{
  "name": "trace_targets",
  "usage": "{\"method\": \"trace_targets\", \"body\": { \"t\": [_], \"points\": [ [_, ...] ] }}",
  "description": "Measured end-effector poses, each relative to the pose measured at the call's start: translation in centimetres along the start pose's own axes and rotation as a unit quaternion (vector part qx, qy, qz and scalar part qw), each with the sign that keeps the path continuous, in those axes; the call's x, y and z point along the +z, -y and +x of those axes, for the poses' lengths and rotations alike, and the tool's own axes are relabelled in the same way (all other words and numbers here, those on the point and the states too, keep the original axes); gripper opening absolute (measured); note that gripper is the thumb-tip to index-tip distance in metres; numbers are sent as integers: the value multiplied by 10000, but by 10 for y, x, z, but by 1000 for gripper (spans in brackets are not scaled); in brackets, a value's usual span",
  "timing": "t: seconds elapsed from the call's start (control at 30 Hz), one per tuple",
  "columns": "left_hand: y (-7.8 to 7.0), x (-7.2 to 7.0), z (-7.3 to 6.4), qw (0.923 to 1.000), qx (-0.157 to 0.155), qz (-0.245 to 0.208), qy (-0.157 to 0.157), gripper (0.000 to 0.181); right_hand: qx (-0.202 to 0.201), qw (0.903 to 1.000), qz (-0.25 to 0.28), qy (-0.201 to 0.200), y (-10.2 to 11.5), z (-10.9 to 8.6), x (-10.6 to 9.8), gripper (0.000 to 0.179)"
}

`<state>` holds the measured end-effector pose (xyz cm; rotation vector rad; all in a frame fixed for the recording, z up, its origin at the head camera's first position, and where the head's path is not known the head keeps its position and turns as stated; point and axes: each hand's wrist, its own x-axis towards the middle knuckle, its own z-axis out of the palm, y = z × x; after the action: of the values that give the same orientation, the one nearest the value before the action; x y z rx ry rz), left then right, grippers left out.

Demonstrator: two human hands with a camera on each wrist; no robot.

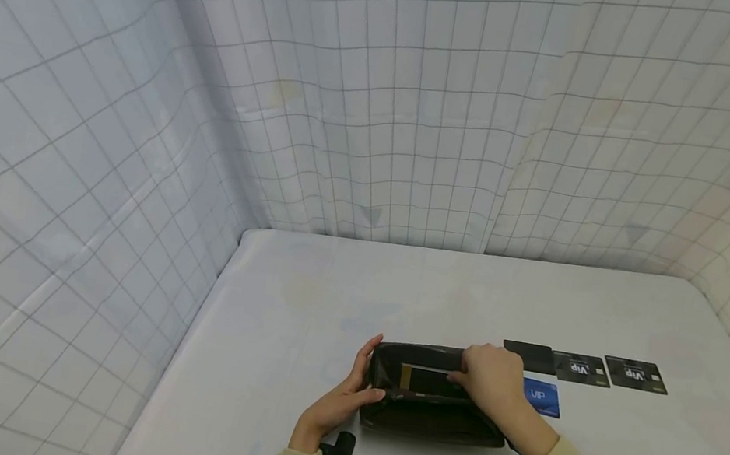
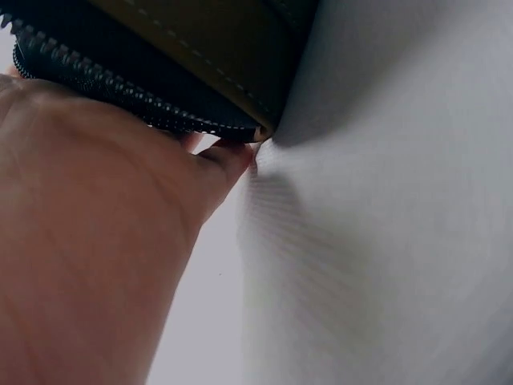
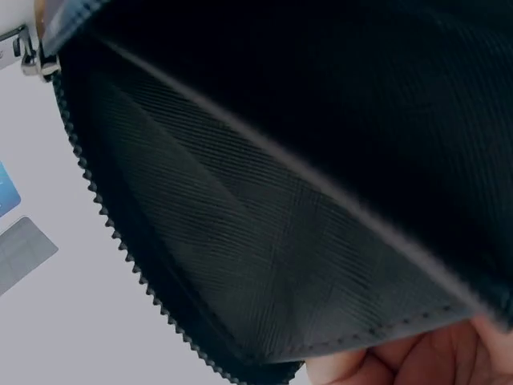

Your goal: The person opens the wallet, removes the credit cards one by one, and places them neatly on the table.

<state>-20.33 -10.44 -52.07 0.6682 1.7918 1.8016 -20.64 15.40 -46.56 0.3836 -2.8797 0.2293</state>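
A black zip-around wallet (image 1: 435, 423) lies unzipped on the white table, its compartments gaping upward. My left hand (image 1: 342, 401) grips its left end, thumb on the near side and fingers along the outer side. The right hand (image 1: 494, 377) holds the far right edge, with the thumb reaching inside. A dark card-like piece with a gold strip (image 1: 405, 377) shows within the wallet. In the left wrist view, zipper teeth (image 2: 120, 84) run beside the left hand. The right wrist view shows the dark lining (image 3: 264, 224), with right-hand fingers (image 3: 433, 357) at its edge.
To the wallet's right lie a blue card (image 1: 541, 397), a plain black card (image 1: 530, 357) and two black "Vip" cards, one in the middle (image 1: 581, 368) and one farther right (image 1: 636, 374). Gridded white curtains (image 1: 425, 111) enclose the table.
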Motion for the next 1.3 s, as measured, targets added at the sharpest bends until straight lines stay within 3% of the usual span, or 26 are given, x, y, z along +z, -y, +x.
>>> {"method": "trace_targets", "body": {
  "t": [0.1, 0.3, 0.73, 1.07, 1.3],
  "points": [
    [-2, 0, 0, 10000, -30, 75, -2, 75, 40, 9999, -38, -115, 0, -1, 2, 51],
    [-4, 1, -1, 9995, -141, 273, -84, 74, 105, 9999, 28, 51, 2, -2, 3, 43],
    [-4, 1, -2, 9994, -79, 325, -56, 73, -108, 9996, 247, -109, -1, -1, 8, 34],
    [21, -4, 4, 9993, -16, 307, -206, 72, -119, 9986, 487, -178, -4, -3, 10, 36],
    [24, -5, 5, 9992, 179, 257, -240, 73, -145, 9979, 610, -178, -7, -4, 9, 35]
  ]
}}
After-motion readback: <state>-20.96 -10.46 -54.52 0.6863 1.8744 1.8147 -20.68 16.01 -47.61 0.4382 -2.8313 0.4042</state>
